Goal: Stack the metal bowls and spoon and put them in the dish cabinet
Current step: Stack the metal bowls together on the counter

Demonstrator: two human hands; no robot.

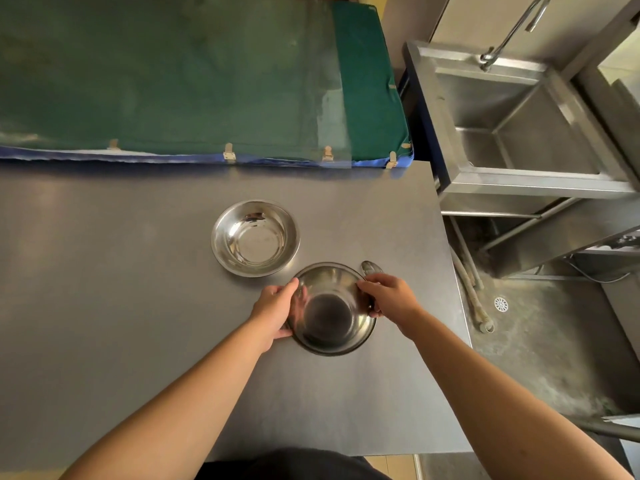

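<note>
Two metal bowls sit on a grey steel table. The near bowl is gripped at its rim by both hands: my left hand on its left side, my right hand on its right side. The far bowl stands free, just up and left of the near one. A metal spoon lies beside the near bowl's upper right rim; only its bowl end shows, the handle is hidden under my right hand. No dish cabinet is in view.
A green and blue padded mat lies along the table's far edge. To the right stands a steel sink with a tap. Below it is a wet floor with a drain and a pipe. The table's right edge runs close to my right hand.
</note>
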